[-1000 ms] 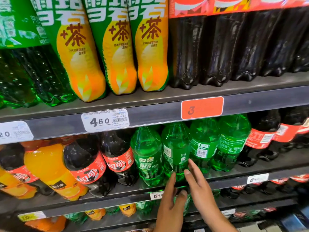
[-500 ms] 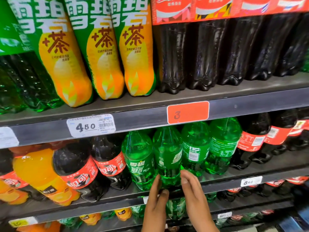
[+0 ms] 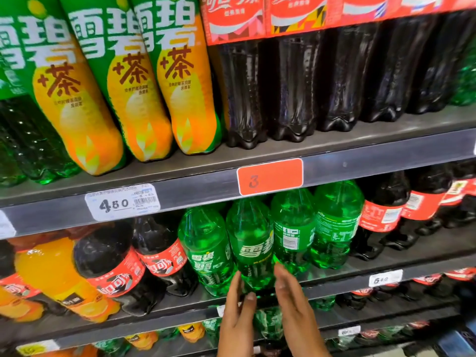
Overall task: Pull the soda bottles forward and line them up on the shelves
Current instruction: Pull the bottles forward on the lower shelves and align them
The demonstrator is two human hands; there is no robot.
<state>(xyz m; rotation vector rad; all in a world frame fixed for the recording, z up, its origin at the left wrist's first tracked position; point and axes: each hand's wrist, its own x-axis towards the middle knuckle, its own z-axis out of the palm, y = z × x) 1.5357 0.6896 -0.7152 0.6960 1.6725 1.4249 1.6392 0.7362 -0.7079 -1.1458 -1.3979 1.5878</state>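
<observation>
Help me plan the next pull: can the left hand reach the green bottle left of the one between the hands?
Probably yes: the left hand is open right beside that green bottle, which stands near the shelf edge with nothing before it.

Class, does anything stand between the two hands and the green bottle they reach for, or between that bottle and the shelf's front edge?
Nothing visible. The left hand and right hand flank the green bottle; no object shows between it and the shelf edge.
</observation>
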